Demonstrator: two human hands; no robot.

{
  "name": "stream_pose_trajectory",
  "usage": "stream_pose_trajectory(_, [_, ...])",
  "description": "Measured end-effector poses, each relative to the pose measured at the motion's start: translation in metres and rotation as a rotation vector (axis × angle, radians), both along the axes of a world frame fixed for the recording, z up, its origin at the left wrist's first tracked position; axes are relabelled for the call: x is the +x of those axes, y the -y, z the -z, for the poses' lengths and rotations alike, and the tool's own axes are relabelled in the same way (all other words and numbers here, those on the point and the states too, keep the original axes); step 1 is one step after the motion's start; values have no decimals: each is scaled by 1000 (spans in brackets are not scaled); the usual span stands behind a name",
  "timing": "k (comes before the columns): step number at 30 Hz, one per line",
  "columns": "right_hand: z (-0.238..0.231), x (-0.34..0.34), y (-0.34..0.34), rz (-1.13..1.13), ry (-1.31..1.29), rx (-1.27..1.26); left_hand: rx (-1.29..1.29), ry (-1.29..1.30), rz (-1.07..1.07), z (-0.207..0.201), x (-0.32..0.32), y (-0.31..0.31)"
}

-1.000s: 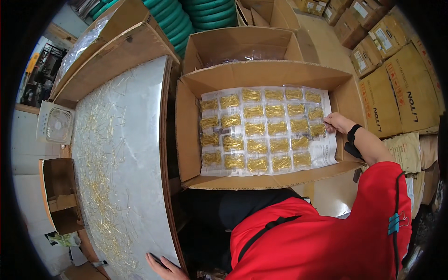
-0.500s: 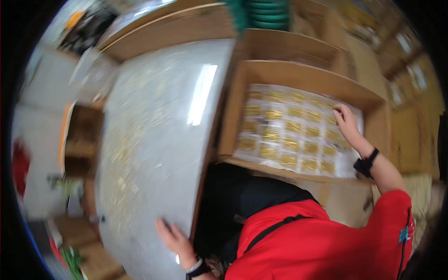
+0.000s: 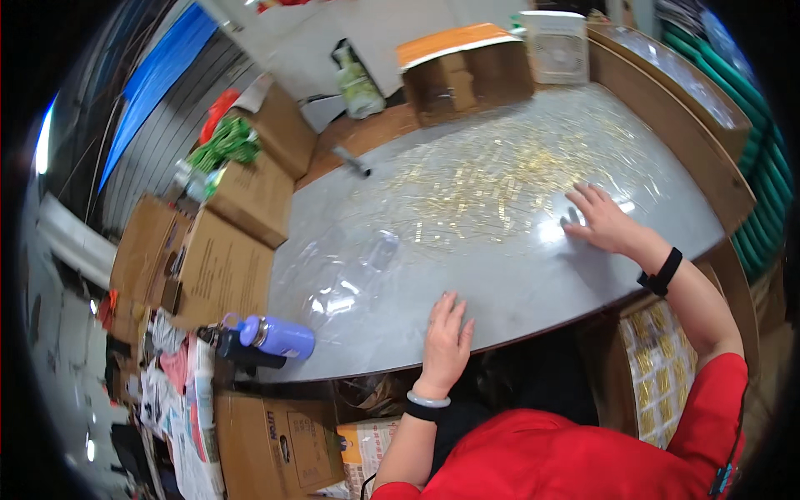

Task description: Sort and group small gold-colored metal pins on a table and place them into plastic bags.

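The right hand [image 3: 607, 223], fingers spread wide and empty, is just beside thin gold-coloured pieces [image 3: 508, 179] scattered at upper centre. At lower centre, the left hand [image 3: 447, 346], fingers slightly parted, is near the grey tabletop's [image 3: 517, 283] edge.

A smooth grey table [image 3: 517, 287] is carrying thin, shiny golden pieces [image 3: 500, 183]. Clear plastic bags [image 3: 337, 287] and a purple cylindrical bottle [image 3: 285, 337] are resting leftward.

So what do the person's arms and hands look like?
Both arms: red short sleeves, a teal clip by the right one. Left hand: no glove; pale bangle plus black band at the wrist. Right hand: no glove; black wristband.
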State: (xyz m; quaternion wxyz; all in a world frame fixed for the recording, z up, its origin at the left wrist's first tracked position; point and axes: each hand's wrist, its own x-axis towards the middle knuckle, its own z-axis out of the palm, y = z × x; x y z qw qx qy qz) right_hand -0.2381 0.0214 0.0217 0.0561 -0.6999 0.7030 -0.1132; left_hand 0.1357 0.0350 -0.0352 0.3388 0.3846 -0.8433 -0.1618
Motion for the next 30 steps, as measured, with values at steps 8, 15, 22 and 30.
stream_pose_trajectory(8, [21,123,107,-414,60,55,-69,92,-20,-10,36,15])
stream_pose_trajectory(15, [40,170,71,-540,-89,-18,-64,193,-59,-5,66,17])
stream_pose_trajectory(22, [8,200,41,-466,-21,-3,109,472,-490,-14,90,31])
stream_pose_trajectory(30, [30,182,39,-409,-92,51,66,402,-155,0,46,6])
